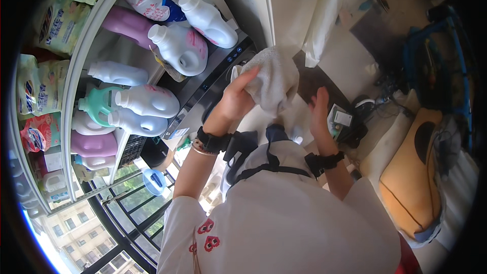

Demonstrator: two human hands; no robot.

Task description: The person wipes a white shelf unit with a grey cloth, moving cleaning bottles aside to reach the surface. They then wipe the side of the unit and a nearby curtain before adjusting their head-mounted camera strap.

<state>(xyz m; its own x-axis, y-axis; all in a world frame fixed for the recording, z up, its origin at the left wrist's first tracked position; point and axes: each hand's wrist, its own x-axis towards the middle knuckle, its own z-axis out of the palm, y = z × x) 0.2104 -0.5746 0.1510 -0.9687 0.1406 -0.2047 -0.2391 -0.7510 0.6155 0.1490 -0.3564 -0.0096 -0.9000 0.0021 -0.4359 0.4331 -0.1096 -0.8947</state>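
Note:
My left hand grips a crumpled pale grey towel, with the thumb laid over its near side. The cloth bunches up in front of the dark control panel of a machine. My right hand is raised to the right of the towel, apart from it, with its fingers stretched out and nothing in them. Dark bands circle both wrists. A white detergent bottle and another white bottle stand on top of the machine, left of the towel.
Shelves at the left hold several bottles, among them a green jug and a purple bottle, plus soft packs. A barred window lies lower left. At right are an orange padded board and a blue frame.

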